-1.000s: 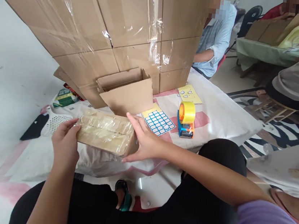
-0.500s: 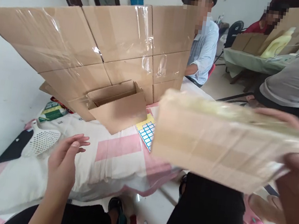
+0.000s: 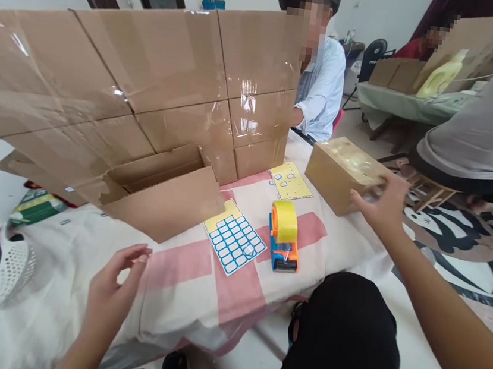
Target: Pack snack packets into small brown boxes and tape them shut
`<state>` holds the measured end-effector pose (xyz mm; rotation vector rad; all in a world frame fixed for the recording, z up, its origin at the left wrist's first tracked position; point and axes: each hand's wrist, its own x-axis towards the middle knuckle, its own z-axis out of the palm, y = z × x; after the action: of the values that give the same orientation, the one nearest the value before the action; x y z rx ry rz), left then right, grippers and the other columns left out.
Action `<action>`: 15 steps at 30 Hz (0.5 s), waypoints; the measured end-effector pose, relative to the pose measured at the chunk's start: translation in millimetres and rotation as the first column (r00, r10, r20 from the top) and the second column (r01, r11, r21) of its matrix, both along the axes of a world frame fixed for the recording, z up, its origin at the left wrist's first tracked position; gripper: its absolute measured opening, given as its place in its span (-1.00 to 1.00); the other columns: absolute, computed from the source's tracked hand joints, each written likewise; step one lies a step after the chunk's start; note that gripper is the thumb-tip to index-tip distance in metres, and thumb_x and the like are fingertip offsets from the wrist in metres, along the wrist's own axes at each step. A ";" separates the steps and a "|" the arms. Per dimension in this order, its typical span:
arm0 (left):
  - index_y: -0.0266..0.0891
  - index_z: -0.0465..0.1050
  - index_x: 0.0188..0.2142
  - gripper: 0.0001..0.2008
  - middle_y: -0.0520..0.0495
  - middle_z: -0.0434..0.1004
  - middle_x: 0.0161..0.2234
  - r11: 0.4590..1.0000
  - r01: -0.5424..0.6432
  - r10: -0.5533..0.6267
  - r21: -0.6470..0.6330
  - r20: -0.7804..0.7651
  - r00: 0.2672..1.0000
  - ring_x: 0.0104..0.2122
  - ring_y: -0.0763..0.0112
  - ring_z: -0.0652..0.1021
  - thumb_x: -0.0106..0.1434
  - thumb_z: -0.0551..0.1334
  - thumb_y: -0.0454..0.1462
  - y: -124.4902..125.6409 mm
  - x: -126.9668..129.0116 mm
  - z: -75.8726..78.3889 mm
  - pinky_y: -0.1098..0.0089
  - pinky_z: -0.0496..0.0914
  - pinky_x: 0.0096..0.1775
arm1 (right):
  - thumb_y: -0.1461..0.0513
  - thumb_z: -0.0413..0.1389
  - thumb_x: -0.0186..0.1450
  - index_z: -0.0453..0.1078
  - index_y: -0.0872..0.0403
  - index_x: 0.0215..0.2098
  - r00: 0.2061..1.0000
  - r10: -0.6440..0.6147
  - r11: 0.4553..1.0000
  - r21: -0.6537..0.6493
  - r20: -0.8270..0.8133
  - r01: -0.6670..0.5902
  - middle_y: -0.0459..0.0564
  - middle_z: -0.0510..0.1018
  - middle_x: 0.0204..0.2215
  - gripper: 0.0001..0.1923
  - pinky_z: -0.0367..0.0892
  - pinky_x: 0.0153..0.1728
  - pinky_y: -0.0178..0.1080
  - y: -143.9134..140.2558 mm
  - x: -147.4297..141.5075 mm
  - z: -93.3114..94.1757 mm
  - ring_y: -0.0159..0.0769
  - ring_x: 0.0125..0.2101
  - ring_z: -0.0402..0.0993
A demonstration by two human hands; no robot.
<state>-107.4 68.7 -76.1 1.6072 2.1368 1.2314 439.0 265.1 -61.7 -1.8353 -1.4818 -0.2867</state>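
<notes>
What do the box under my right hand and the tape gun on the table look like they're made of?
The box under the right hand looks like brown corrugated cardboard, matte, with glossy clear tape glinting on top. The tape gun looks like hard plastic, orange and blue, holding a shiny yellowish tape roll.

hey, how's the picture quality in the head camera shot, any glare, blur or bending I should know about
Head view: even, soft daylight with faint shadows. Glare streaks on the clear tape across the cardboard wall. Wide-lens bending curves the wall's edges and stretches the corners. The right hand on the taped box looks slightly soft; the left hand, tape dispenser and label sheet are sharp.
</notes>
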 end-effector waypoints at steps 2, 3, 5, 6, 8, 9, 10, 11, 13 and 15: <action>-0.12 0.53 -0.05 -0.66 -0.07 0.64 -0.08 0.986 0.165 -0.166 -0.022 -0.194 0.967 -0.10 0.19 0.61 0.38 0.16 0.01 4.9 7.5 -12.5 0.22 0.50 -0.07 | -0.06 0.26 0.19 0.16 0.06 0.28 0.996 0.059 0.993 -0.099 -0.065 -0.065 0.36 0.24 0.25 -0.19 0.42 0.06 0.04 35.5 -17.4 10.5 0.13 0.14 0.39; -0.12 0.52 -0.01 -0.67 -0.09 0.64 -0.04 0.963 0.266 -0.264 -0.031 -0.287 0.921 -0.05 0.17 0.61 0.40 0.15 -0.03 8.3 12.5 -18.6 0.19 0.49 -0.03 | -0.10 0.24 0.20 0.14 0.06 0.31 0.995 0.046 0.983 -0.173 -0.084 -0.060 0.38 0.18 0.30 -0.16 0.42 0.02 0.12 55.0 -25.9 16.2 0.20 0.10 0.43; -0.11 0.48 0.11 -0.65 -0.12 0.59 0.09 0.892 0.449 -0.427 -0.062 -0.446 0.787 0.07 0.14 0.57 0.43 0.14 -0.10 16.1 24.1 -29.2 0.13 0.46 0.06 | -0.16 0.20 0.21 0.09 0.08 0.36 0.996 0.020 0.957 -0.286 -0.088 -0.045 0.44 0.01 0.39 -0.10 0.38 0.02 0.26 95.3 -42.0 24.8 0.35 0.08 0.44; -0.10 0.45 0.17 -0.63 -0.13 0.55 0.15 0.856 0.509 -0.481 -0.090 -0.502 0.719 0.12 0.13 0.55 0.44 0.13 -0.13 20.0 30.1 -33.4 0.10 0.45 0.09 | -0.17 0.19 0.21 0.05 0.09 0.38 0.993 0.032 0.946 -0.316 -0.114 -0.067 0.46 -0.10 0.43 -0.06 0.36 0.05 0.29 114.4 -49.7 26.6 0.41 0.11 0.41; -0.07 0.38 0.25 -0.60 -0.11 0.47 0.23 0.807 0.572 -0.542 -0.145 -0.564 0.622 0.19 0.15 0.50 0.45 0.12 -0.18 26.0 40.6 -39.6 0.08 0.44 0.12 | -0.12 0.24 0.19 -0.12 0.16 0.46 0.970 0.094 0.932 -0.322 -0.223 -0.164 0.50 -0.25 0.46 0.09 0.30 0.14 0.26 145.7 -65.0 24.8 0.44 0.25 0.26; -0.06 0.37 0.26 -0.59 -0.10 0.45 0.25 0.797 0.581 -0.554 -0.163 -0.580 0.598 0.21 0.16 0.49 0.46 0.11 -0.20 27.9 44.5 -41.8 0.08 0.43 0.13 | -0.08 0.26 0.19 -0.24 0.19 0.49 0.953 0.130 0.930 -0.300 -0.275 -0.214 0.50 -0.26 0.46 0.15 0.26 0.20 0.23 156.4 -72.9 21.7 0.42 0.33 0.13; -0.05 0.36 0.27 -0.59 -0.10 0.43 0.26 0.794 0.582 -0.559 -0.177 -0.589 0.584 0.22 0.16 0.47 0.46 0.12 -0.21 29.0 47.3 -43.6 0.08 0.43 0.14 | -0.03 0.26 0.20 -0.34 0.23 0.49 0.936 0.166 0.932 -0.262 -0.309 -0.251 0.51 -0.24 0.46 0.19 0.22 0.24 0.19 163.4 -81.0 17.7 0.36 0.39 0.00; -0.04 0.36 0.27 -0.59 -0.09 0.42 0.27 0.796 0.576 -0.559 -0.187 -0.594 0.579 0.24 0.17 0.46 0.46 0.12 -0.21 29.3 48.9 -45.0 0.08 0.43 0.15 | 0.02 0.25 0.23 -0.39 0.24 0.49 0.927 0.198 0.936 -0.219 -0.318 -0.275 0.50 -0.17 0.45 0.18 0.19 0.27 0.16 166.9 -89.4 13.5 0.30 0.43 -0.09; -0.04 0.36 0.27 -0.58 -0.09 0.40 0.29 0.800 0.565 -0.557 -0.201 -0.599 0.576 0.25 0.16 0.45 0.45 0.13 -0.22 28.6 49.4 -47.2 0.08 0.42 0.16 | 0.11 0.19 0.29 -0.37 0.22 0.50 0.925 0.271 0.934 -0.161 -0.267 -0.320 0.46 0.04 0.39 0.06 0.20 0.26 0.10 165.4 -106.0 6.3 0.21 0.41 -0.04; -0.04 0.35 0.28 -0.57 -0.08 0.39 0.30 0.800 0.564 -0.557 -0.205 -0.604 0.570 0.26 0.17 0.44 0.45 0.13 -0.23 27.1 48.1 -48.8 0.07 0.41 0.16 | 0.18 0.16 0.32 -0.18 0.13 0.48 0.918 0.357 0.902 -0.194 -0.171 -0.386 0.37 0.25 0.27 -0.10 0.30 0.18 0.04 158.0 -120.7 3.1 0.17 0.29 0.20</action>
<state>-59.3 95.8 -124.9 2.7239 1.5984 0.5028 318.2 423.0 -58.6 -1.6534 -1.7882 0.1937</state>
